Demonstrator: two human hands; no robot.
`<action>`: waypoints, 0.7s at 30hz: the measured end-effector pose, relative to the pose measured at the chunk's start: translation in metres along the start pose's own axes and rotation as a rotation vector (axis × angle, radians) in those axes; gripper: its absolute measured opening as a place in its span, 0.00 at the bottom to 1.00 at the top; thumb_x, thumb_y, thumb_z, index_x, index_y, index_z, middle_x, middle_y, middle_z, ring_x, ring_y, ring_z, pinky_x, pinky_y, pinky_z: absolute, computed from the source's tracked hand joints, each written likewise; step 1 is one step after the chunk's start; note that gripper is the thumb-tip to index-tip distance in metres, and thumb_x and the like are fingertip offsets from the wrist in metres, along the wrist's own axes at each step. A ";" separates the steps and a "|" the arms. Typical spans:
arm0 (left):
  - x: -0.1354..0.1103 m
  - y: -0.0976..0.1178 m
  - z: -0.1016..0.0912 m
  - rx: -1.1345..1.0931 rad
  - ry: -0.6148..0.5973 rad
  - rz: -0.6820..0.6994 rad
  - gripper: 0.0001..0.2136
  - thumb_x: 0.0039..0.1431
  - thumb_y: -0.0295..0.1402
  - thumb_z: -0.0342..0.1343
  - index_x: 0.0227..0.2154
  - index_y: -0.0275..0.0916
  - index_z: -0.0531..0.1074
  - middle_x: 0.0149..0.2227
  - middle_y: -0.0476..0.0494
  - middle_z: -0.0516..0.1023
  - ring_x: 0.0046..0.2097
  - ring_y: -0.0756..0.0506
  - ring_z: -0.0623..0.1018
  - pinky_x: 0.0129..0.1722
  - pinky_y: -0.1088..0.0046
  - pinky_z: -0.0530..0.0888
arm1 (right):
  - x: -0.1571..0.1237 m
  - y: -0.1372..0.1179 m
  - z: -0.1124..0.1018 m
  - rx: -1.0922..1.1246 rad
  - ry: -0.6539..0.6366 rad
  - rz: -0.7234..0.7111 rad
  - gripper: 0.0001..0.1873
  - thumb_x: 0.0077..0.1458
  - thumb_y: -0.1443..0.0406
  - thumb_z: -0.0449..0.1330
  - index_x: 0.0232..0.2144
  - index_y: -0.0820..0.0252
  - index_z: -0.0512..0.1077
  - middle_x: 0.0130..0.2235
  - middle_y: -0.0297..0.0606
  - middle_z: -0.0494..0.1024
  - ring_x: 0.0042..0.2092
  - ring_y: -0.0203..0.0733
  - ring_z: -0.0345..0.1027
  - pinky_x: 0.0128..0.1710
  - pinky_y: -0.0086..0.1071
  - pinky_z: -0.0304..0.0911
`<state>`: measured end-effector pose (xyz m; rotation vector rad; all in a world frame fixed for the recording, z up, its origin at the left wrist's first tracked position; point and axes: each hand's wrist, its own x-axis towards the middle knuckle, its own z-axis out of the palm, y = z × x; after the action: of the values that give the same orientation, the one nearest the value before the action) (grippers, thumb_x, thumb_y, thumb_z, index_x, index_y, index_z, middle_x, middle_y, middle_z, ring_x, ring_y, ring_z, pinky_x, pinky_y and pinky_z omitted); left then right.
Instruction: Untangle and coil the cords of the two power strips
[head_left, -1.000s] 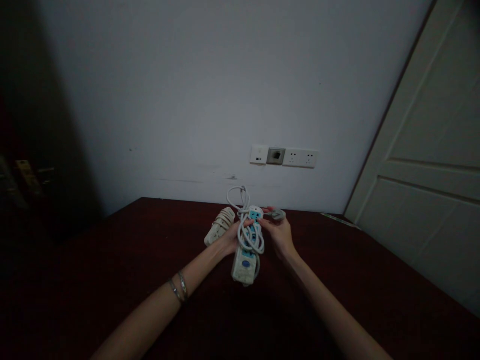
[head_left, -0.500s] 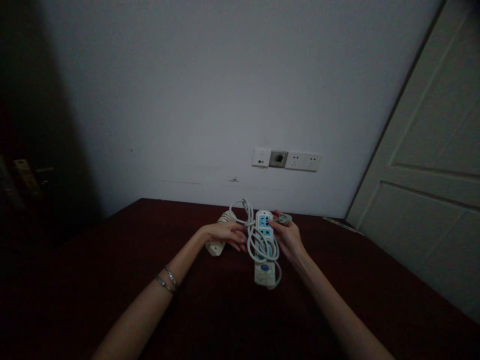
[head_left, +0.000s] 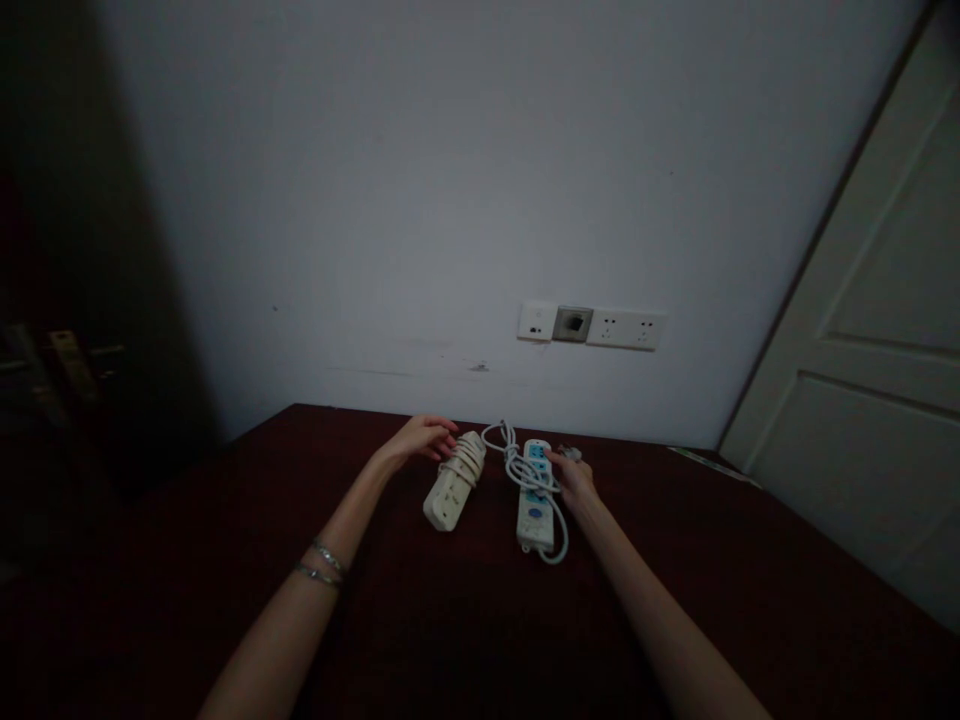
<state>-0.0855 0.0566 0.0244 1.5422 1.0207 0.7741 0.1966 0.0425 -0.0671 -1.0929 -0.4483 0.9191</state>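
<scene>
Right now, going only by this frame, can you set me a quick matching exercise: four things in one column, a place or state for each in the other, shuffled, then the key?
Things:
1. left hand
2. cream power strip
3. power strip with blue sockets
4. grey socket plate

Places or states:
A. between white plates
B. loose loops of cord lying over it
C. just left of the cream strip in the picture
D. cord wound around its body

Pairs: 1-C, 2-D, 3-B, 4-A
</scene>
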 end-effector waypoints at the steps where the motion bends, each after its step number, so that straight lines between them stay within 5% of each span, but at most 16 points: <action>1: 0.000 0.000 -0.001 -0.004 0.009 0.000 0.11 0.49 0.29 0.51 0.37 0.32 0.69 0.32 0.40 0.77 0.30 0.49 0.76 0.29 0.73 0.70 | 0.005 0.005 0.001 -0.020 0.017 -0.002 0.19 0.25 0.70 0.68 0.24 0.59 0.64 0.22 0.30 0.72 0.26 0.40 0.70 0.28 0.32 0.69; 8: 0.002 -0.002 -0.002 0.015 0.042 -0.009 0.10 0.48 0.28 0.52 0.35 0.34 0.69 0.29 0.43 0.77 0.28 0.50 0.76 0.26 0.76 0.69 | 0.028 0.028 0.006 -0.201 0.068 -0.070 0.19 0.26 0.64 0.68 0.24 0.60 0.65 0.22 0.33 0.73 0.29 0.43 0.71 0.27 0.32 0.67; 21: 0.005 -0.005 -0.005 0.196 0.076 -0.058 0.11 0.50 0.30 0.52 0.37 0.34 0.69 0.33 0.42 0.77 0.30 0.50 0.75 0.25 0.78 0.68 | 0.037 0.020 -0.009 -0.544 0.084 -0.165 0.15 0.27 0.61 0.69 0.20 0.60 0.69 0.24 0.39 0.75 0.37 0.50 0.71 0.37 0.37 0.64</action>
<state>-0.0887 0.0636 0.0201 1.6512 1.2216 0.7140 0.2158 0.0706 -0.0936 -1.5543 -0.7328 0.6132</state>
